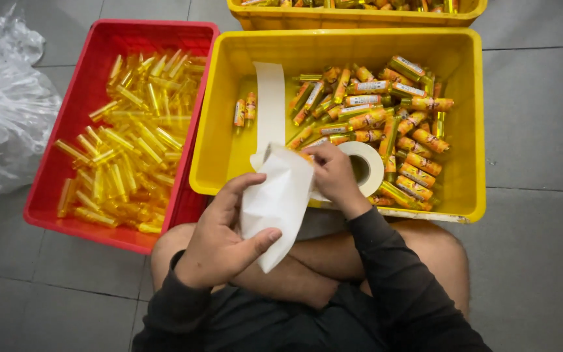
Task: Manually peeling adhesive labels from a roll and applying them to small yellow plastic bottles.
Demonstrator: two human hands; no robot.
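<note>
white label strip held in both hands over the front edge of a yellow crate.

the white paper strip [278, 202] hangs folded between the hands, above the person's crossed legs and the near rim of the yellow crate [467, 130]; its other end runs up across the crate floor as a long white band. the left hand [219, 238] grasps the lower fold, thumb pressed on the paper. the right hand [335, 173] pinches the strip's upper edge, just beside a white roll [371, 166] lying in the crate. a heap of orange-and-yellow labelled tubes [386, 124] fills the crate's right part. to the left sits a red crate [86, 98] of clear yellow tubes [131, 137], with a crumpled clear plastic bag [1, 111] beside it on the grey tiled floor [535, 261].
</note>
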